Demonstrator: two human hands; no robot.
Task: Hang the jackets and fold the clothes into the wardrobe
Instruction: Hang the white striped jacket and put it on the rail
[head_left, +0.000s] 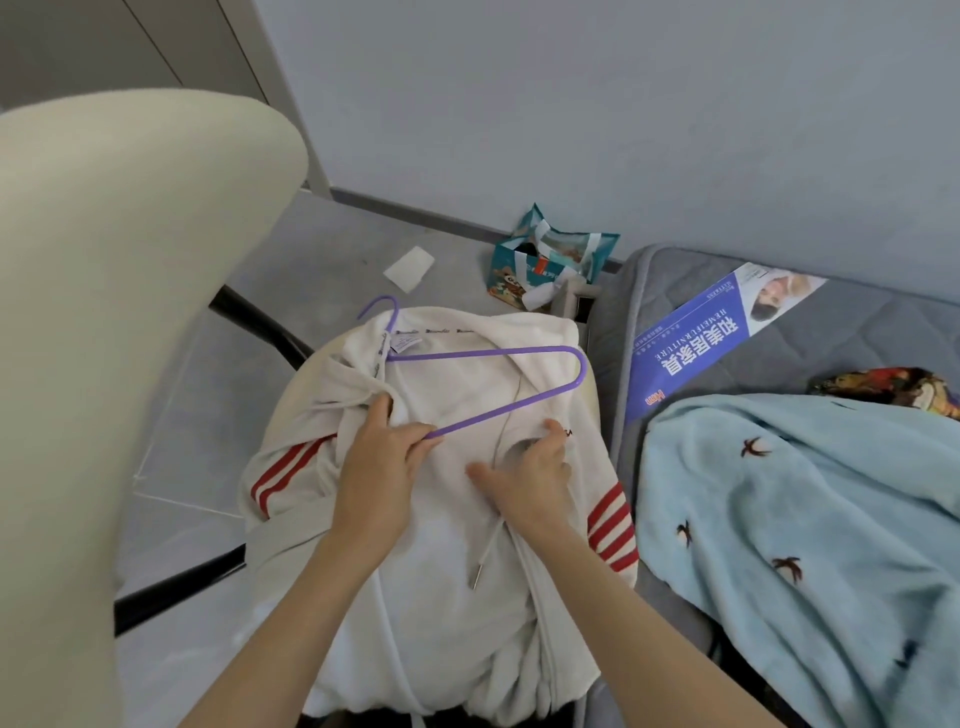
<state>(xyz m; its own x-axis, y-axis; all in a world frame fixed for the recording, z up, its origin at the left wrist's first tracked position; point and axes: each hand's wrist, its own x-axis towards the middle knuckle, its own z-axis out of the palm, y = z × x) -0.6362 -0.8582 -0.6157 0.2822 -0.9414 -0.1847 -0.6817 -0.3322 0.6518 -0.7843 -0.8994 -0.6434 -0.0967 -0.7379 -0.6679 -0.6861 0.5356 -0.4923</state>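
Note:
A white hooded jacket (457, 597) with red stripes on both sleeves lies spread over a chair seat in the middle of the view. A purple wire hanger (540, 353) lies on its chest, hook pointing to the upper left past the collar. My left hand (379, 467) pinches the hanger's lower bar near its left end, by the jacket's shoulder. My right hand (535, 473) grips a fold of the jacket's front fabric at the zip edge. A drawstring with a metal tip hangs down the front.
A cream chair back (104, 338) fills the left side. To the right a grey mattress (857, 332) bears a light blue bird-print garment (810, 519), a blue leaflet (711, 332) and a patterned cloth (893, 384). A teal bag (550, 260) and a white paper (410, 267) lie on the floor.

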